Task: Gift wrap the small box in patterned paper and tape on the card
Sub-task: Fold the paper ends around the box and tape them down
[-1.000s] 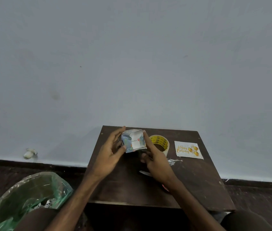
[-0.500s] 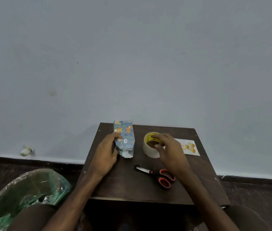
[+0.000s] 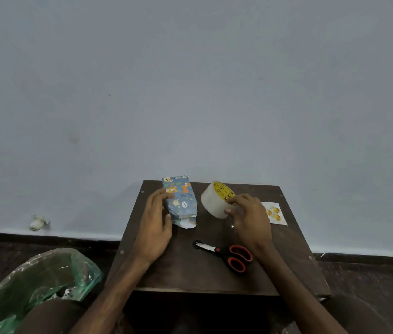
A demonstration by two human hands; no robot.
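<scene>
— Blue, looking at the small box (image 3: 179, 200); lying at the far left of the worktop (image 3: 190, 268), gaping at the near end.
— Handling light and crushable, judging by the look?
— Guessing so. Laying the left hand (image 3: 155, 227) against its left side, fingers straight, steadying.
— Pinching the tape roll (image 3: 214, 201) with the right hand (image 3: 248, 218), holding it tipped up near the card (image 3: 276, 213).
— Gripping the firm long sides, probably; sparing that gaping end, likely tearing easily.

A small dark wooden table (image 3: 190, 273) stands against a plain pale wall (image 3: 190, 92) on dark flooring (image 3: 371, 273).
</scene>
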